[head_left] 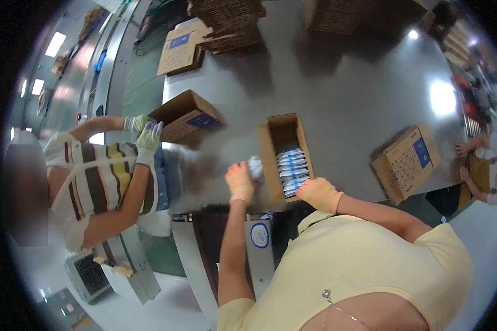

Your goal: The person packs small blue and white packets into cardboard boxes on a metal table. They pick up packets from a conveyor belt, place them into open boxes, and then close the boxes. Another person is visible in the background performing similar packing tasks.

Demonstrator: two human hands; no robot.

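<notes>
An open cardboard box (271, 171) stands at the table's near edge in front of me. Inside it, a row of white-and-blue packets (292, 168) fills the near part, and the far part shows bare cardboard. My right hand (319, 194), in a pale finger-tipped glove, grips the box's near right corner, its fingertips by the nearest packets. Left of the box, my left hand (239, 183), gloved alike with bare fingertips, has its fingers bent around a blurred white packet (255, 167). Its exact grip is partly hidden.
A co-worker's gloved hands (147, 140) hold another open box (189, 118) on the left. A printed carton (407, 163) stands at the right, near another person's hands (462, 160). Flat cartons (179, 48) and stacked brown cardboard (226, 25) lie on the far metal table (348, 94).
</notes>
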